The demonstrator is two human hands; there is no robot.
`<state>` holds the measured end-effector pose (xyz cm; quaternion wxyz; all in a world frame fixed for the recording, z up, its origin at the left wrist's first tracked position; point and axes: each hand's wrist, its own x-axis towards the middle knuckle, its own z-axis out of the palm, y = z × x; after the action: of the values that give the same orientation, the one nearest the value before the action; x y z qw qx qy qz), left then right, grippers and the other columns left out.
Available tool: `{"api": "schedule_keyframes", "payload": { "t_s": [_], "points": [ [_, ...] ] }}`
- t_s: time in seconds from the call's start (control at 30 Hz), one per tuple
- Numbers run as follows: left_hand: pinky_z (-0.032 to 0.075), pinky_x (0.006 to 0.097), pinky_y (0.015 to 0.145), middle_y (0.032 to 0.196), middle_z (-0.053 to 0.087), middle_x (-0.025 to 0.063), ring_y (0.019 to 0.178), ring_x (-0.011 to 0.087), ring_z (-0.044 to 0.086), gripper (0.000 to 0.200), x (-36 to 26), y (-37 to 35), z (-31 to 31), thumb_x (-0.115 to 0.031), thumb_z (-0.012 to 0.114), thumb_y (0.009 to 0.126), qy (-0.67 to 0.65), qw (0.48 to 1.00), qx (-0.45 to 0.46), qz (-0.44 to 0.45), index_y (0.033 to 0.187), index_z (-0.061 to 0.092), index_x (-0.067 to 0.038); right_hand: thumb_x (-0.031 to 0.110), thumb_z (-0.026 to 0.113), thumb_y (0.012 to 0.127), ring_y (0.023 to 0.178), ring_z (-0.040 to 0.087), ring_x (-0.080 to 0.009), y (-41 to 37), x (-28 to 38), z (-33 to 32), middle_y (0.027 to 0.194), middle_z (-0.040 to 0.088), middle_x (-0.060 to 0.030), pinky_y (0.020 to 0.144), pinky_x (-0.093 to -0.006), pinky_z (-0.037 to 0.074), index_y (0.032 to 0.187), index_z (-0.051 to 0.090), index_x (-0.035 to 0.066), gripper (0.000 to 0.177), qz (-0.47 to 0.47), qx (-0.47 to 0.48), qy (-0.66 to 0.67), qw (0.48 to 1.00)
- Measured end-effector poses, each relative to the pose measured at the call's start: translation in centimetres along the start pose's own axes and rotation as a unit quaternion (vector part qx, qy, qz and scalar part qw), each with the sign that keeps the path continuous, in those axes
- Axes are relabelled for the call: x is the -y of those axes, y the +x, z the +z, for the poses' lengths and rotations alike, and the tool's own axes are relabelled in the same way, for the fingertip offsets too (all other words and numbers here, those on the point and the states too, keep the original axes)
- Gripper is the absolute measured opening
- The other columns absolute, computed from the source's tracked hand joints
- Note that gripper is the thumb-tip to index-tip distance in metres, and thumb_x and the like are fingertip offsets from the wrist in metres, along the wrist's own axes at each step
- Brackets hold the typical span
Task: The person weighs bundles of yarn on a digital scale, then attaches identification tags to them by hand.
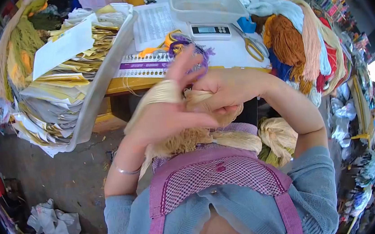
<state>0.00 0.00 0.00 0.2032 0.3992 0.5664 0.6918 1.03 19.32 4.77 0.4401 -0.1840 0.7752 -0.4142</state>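
Cream thread is wound in a band (pixel 163 92) around the palm of my left hand (pixel 168 105), whose fingers are spread and slightly blurred. Just right of it, my right hand (pixel 223 91) is curled round a bundle of cream thread (pixel 200 96). Both hands are close together in front of the table edge. Beneath them, a larger cream skein (pixel 239 140) lies across my lap on the checked apron (pixel 220 177). The exact grip of the right fingertips is partly hidden.
On the table (pixel 148 83) are a scale (pixel 211 30), a clear bin (pixel 206 4), scissors (pixel 253 49) and purple thread (pixel 183 45). A tub of paper packets (pixel 102 80) stands left; coloured skeins (pixel 284 40) hang right. Crumpled plastic (pixel 53 222) lies on the floor.
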Motion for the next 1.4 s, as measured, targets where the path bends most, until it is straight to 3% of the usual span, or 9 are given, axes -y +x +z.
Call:
{"api": "schedule_keyframes", "payload": {
  "t_s": [0.07,0.13,0.17,0.33,0.47,0.57,0.93,1.13,1.4],
  "points": [
    [0.051,0.0327,0.081,0.134,0.045,0.0218,0.12,0.0234,0.051,0.108,1.1,1.1,0.1,-0.006,0.082,0.067,0.125,0.992,0.013,0.028,0.149,0.013,-0.006,0.034,0.063,0.09,0.049,0.052,-0.006,-0.6,0.4,0.8,0.059,0.054,0.0013,0.042,-0.0203,0.039,0.081,0.057,0.004,0.031,-0.014,-0.083,0.004,0.996],
    [0.052,0.0295,0.071,0.123,0.052,0.0179,0.1,0.0198,0.059,0.102,2.3,3.1,1.0,-0.009,0.08,0.07,0.034,0.968,0.125,-0.215,0.149,0.015,-0.004,0.029,0.063,0.09,0.049,0.05,-0.0045,-2.5,-3.2,1.3,0.061,0.054,0.0012,0.04,-0.0212,0.038,0.086,0.054,0.004,0.027,0.0,-0.141,0.06,0.988],
    [0.049,0.0251,0.063,0.102,0.06,0.0116,0.077,0.0126,0.058,0.088,3.3,3.0,1.0,-0.01,0.074,0.077,0.058,0.969,0.135,-0.199,0.147,0.02,-0.004,0.027,0.064,0.09,0.049,0.05,-0.0042,-3.2,-4.9,1.6,0.062,0.054,0.0012,0.039,-0.0216,0.037,0.088,0.053,0.004,0.025,-0.016,-0.165,0.1,0.981],
    [0.036,0.0186,0.053,0.071,0.055,-0.0014,0.06,0.0027,0.046,0.053,3.5,3.1,1.5,-0.007,0.06,0.09,-0.043,0.959,0.088,-0.265,0.138,0.037,-0.005,0.017,0.064,0.09,0.077,0.055,-0.002,-4.9,-14.5,3.0,0.079,0.058,0.0029,0.065,-0.0178,0.043,0.092,0.052,0.006,0.016,-0.079,-0.284,0.235,0.926],
    [0.034,0.0168,0.053,0.065,0.053,-0.0041,0.058,0.0012,0.045,0.035,3.6,3.1,1.2,-0.007,0.057,0.089,0.065,0.967,0.034,-0.243,0.124,0.05,-0.006,0.016,0.068,0.088,0.078,0.06,-0.0083,-4.5,-23.6,3.7,0.087,0.064,-0.0037,0.067,-0.0215,0.049,0.09,0.052,0.005,0.019,-0.028,-0.646,0.175,0.743],
    [0.036,0.0169,0.052,0.068,0.059,-0.0026,0.059,0.0012,0.048,0.036,3.8,3.3,1.4,-0.006,0.057,0.088,0.067,0.954,0.065,-0.285,0.124,0.05,-0.007,0.019,0.068,0.088,0.073,0.063,-0.0111,-3.7,-23.9,3.0,0.084,0.065,-0.0068,0.064,-0.0231,0.052,0.091,0.052,0.004,0.022,-0.011,-0.677,0.345,0.65],
    [0.038,0.0176,0.049,0.072,0.062,0.0007,0.056,0.0018,0.049,0.046,5.2,3.4,1.1,-0.009,0.059,0.089,0.049,0.959,0.062,-0.274,0.133,0.044,-0.009,0.003,0.069,0.084,0.069,0.062,-0.0108,-3.0,-23.9,1.9,0.079,0.062,-0.005,0.063,-0.0217,0.052,0.094,0.054,0.001,0.018,-0.124,-0.613,0.521,0.581],
    [0.039,0.0171,0.051,0.077,0.064,0.0017,0.057,0.0019,0.048,0.05,4.5,3.6,0.9,-0.005,0.054,0.088,0.032,0.972,0.021,-0.234,0.136,0.041,-0.008,0.006,0.06,0.091,0.078,0.061,-0.0097,-3.2,-14.5,3.7,0.089,0.064,-0.0035,0.072,-0.0231,0.051,0.112,0.059,-0.001,0.022,-0.203,-0.559,0.456,0.662],
    [0.039,0.0174,0.051,0.079,0.063,0.0018,0.057,0.0018,0.047,0.038,6.9,4.0,1.6,-0.007,0.055,0.09,-0.039,0.975,-0.02,-0.217,0.128,0.048,-0.004,0.008,0.063,0.09,0.074,0.061,-0.009,-3.0,-17.7,2.0,0.084,0.063,-0.0024,0.069,-0.0219,0.051,0.1,0.061,0.001,0.013,-0.244,-0.546,0.526,0.605]
  ]
}}
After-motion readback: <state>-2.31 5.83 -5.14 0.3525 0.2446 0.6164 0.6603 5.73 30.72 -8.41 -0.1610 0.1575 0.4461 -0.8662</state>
